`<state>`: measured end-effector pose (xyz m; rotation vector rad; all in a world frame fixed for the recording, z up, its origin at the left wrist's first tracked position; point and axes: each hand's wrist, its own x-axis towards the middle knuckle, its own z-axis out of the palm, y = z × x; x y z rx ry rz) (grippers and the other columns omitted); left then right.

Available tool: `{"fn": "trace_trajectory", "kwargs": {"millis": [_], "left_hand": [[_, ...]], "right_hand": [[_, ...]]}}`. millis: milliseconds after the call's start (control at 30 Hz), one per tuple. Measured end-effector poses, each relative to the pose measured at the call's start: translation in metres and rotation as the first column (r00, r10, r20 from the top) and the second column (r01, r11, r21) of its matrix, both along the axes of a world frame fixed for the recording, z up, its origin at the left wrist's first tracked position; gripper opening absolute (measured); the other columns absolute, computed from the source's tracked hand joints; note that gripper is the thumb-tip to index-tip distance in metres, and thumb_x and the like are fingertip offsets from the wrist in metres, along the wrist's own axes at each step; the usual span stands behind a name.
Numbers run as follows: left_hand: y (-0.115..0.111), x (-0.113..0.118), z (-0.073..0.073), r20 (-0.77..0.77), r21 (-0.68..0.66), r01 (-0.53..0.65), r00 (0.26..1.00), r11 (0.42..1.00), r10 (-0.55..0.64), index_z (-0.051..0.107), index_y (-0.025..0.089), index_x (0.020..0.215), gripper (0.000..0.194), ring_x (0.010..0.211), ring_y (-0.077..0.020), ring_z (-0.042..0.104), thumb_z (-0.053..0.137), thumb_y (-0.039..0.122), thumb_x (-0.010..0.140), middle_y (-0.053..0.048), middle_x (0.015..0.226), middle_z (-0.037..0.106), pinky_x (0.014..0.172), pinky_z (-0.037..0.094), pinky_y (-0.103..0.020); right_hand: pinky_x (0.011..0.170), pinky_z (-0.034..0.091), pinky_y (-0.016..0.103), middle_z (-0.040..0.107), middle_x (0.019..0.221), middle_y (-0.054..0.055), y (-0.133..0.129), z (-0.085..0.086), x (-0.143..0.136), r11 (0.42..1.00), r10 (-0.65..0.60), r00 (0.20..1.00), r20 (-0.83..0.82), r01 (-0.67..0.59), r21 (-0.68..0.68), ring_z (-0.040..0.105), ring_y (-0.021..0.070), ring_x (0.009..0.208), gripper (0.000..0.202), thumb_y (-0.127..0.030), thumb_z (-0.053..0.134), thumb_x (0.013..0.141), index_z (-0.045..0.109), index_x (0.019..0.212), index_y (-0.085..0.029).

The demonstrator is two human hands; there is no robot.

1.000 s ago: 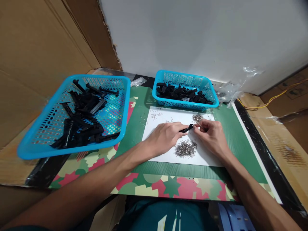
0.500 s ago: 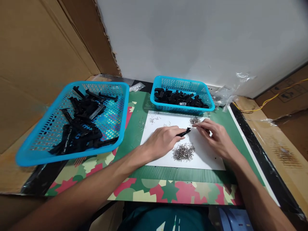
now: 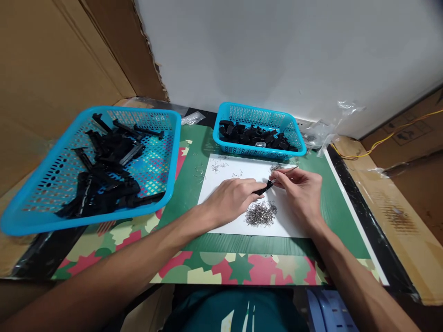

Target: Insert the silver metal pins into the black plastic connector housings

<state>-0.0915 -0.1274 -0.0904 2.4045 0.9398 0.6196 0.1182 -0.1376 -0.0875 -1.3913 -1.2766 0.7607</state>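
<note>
My left hand (image 3: 232, 197) is closed on a narrow black plastic part (image 3: 263, 188), whose far end pokes out past the fingertips. In my right hand (image 3: 300, 189) a pair of slim tweezers (image 3: 290, 170) is pinched, its back end pointing up and right. The tweezers' tip meets the end of the black part; whether it grips a small piece there is too fine to see. Just below the hands lies a heap of small bent metal wire clips (image 3: 260, 214) on white paper (image 3: 221, 227). A smaller pile of clips (image 3: 276, 168) sits behind my right fingertips.
On the left stands a large blue basket (image 3: 176, 152) with long black plastic parts (image 3: 114, 161). A smaller blue basket (image 3: 259, 151) at the back holds short black pieces (image 3: 249, 133). Loose clips (image 3: 218, 167) are scattered on the paper's far left. Clear plastic bags (image 3: 320, 133) lie by the wall.
My right hand has turned and come left, bringing the tweezers' tip to the black part's end. My left hand still holds that part. The whole view has shifted slightly.
</note>
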Motion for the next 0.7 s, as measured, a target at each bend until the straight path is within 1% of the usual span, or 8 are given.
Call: {"fn": "trace_trajectory", "kwargs": {"millis": [233,467,533,633,700], "left_hand": [[-0.0009,0.0005,0.0001,-0.002,0.019,-0.011,1.000,1.000,0.011,0.066,0.021,0.140,0.039,0.105,-0.0245,0.075,0.059,0.016,0.102,-0.007,0.118,0.078,0.088,0.059,-0.038],[0.0014,0.0014,0.0000,0.013,-0.029,-0.028,1.000,0.999,0.028,0.067,0.021,0.141,0.041,0.107,-0.0264,0.075,0.061,0.017,0.101,-0.007,0.121,0.079,0.090,0.059,-0.041],[0.0021,0.0017,0.0007,0.035,-0.054,-0.054,0.998,0.997,0.056,0.069,0.024,0.139,0.040,0.109,-0.0271,0.075,0.062,0.017,0.100,-0.007,0.123,0.079,0.092,0.060,-0.042],[0.0036,0.0019,0.0023,0.089,-0.138,-0.104,0.989,0.985,0.117,0.075,0.026,0.131,0.036,0.109,-0.0263,0.076,0.063,0.016,0.098,-0.006,0.122,0.080,0.092,0.061,-0.041],[0.0047,0.0017,0.0023,0.118,-0.180,-0.099,0.986,0.979,0.122,0.075,0.026,0.130,0.038,0.108,-0.0249,0.076,0.062,0.013,0.097,-0.005,0.122,0.080,0.092,0.062,-0.040]], "right_hand": [[0.066,0.065,0.036,0.081,0.085,0.009,-0.0017,0.0007,0.0027,1.000,-0.003,0.998,0.058,0.002,0.013,0.075,0.0207,0.071,0.020,-0.035,0.079,0.084,0.081,0.076,-0.017],[0.064,0.060,0.034,0.082,0.082,0.007,-0.0016,0.0061,0.0021,0.998,-0.005,0.971,0.239,-0.009,0.060,0.075,0.0212,0.069,0.020,-0.032,0.077,0.085,0.080,0.071,-0.019],[0.064,0.059,0.034,0.083,0.083,0.007,-0.0019,0.0067,0.0019,0.998,0.000,0.963,0.270,-0.016,0.059,0.075,0.0218,0.070,0.019,-0.032,0.076,0.086,0.080,0.072,-0.019],[0.065,0.059,0.035,0.083,0.084,0.008,-0.0029,0.0072,0.0017,0.998,-0.001,0.955,0.298,-0.018,0.061,0.076,0.0225,0.071,0.018,-0.033,0.075,0.086,0.081,0.075,-0.019],[0.067,0.059,0.035,0.084,0.085,0.008,-0.0032,0.0073,0.0014,0.998,0.004,0.955,0.295,-0.021,0.055,0.076,0.0227,0.072,0.018,-0.033,0.076,0.085,0.081,0.074,-0.019]]}}
